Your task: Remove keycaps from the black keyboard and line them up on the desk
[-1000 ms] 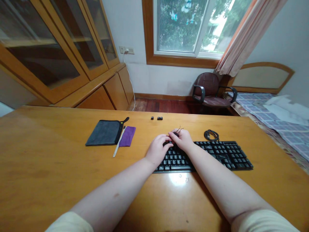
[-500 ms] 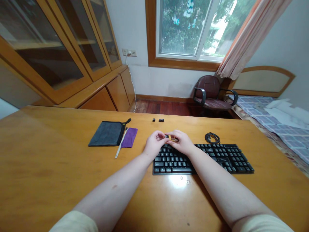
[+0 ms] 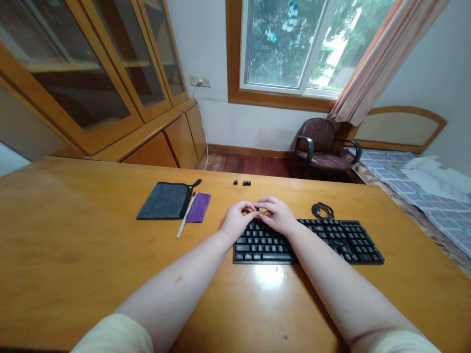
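A black keyboard (image 3: pixel 331 240) lies on the table, with its left part under my hands. Over its upper left edge, my left hand (image 3: pixel 237 220) is closed, thumb and forefinger pinching a small black keycap (image 3: pixel 256 209). From the other side my right hand (image 3: pixel 277 215) has its fingertips closed on the same keycap, which they mostly cover. Beyond the hands, near the far table edge, sit a loose keycap (image 3: pixel 235 182) and two more keycaps (image 3: pixel 247 183) side by side.
To the left lie a dark grey cloth (image 3: pixel 164 201), a white-handled brush (image 3: pixel 186 218) and a folded purple cloth (image 3: pixel 198 208). A coiled black cable (image 3: pixel 323 211) rests behind the keyboard. An office chair (image 3: pixel 320 142) stands past the table's far edge.
The fingers of both hands have drawn closer around the keycap, which shows less now. The view has shifted slightly; the keyboard and other table items have stayed in place.
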### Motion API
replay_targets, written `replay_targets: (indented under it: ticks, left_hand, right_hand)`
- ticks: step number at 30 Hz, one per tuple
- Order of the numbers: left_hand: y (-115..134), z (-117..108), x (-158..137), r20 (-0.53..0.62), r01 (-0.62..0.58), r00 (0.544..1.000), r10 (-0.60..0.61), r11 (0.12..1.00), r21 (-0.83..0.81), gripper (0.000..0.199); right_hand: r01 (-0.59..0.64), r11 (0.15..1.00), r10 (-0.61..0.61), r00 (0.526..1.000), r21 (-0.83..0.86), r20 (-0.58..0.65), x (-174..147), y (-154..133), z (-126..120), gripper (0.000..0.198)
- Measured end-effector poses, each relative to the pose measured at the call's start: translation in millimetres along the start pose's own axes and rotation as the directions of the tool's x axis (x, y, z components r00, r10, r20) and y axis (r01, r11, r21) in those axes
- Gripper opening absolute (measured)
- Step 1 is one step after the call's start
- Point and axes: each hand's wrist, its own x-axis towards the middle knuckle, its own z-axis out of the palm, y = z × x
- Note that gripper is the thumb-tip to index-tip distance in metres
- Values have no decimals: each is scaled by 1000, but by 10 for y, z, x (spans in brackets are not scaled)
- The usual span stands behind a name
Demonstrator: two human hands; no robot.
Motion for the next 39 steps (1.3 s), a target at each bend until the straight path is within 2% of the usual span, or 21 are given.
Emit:
replay_targets:
  ticks: [3,6,9,11,15,19,21,25,33,39]
  left_hand:
    - [-40,-11,-3,10,-50,999,49,997,58,12]
    - [-103,-22,10,37,-48,998,43,987,151,15]
    - [-158,-25,34,69,-10,998,-8,967,254,16]
    - [-178,-23,50,87,-3,996,-23,956,292,18]
    - [-188,-16,72,96,11,994,-45,943,332,20]
    - [-190,-16,75,93,24,994,-60,935,353,20]
    - [-192,-19,73,87,31,994,-66,935,352,20]
    - [-192,-20,69,95,36,993,-75,934,357,18]
    - [-187,0,74,94,29,993,-72,918,396,19]
    - [-184,-11,73,97,22,993,-67,914,405,18]
  right_hand:
    - [-26,997,22,999,-78,-49,-23,7,31,28]
    - [-116,984,91,980,-138,-178,-34,-29,5,27]
    - [-235,952,173,941,-195,-291,63,-128,-154,27]
    - [-300,930,226,922,-210,-315,236,-184,-313,27]
    - [-359,913,311,920,-195,-237,763,-59,-494,23]
    - [-490,857,462,868,-160,-182,1092,393,-259,22]
    - [-517,844,498,854,-143,-148,1091,614,-58,21]
    - [-493,855,489,870,-160,-65,953,837,217,18]
    - [-541,807,566,822,-235,52,945,820,316,20]
    - [-548,799,583,807,-246,95,954,836,337,22]
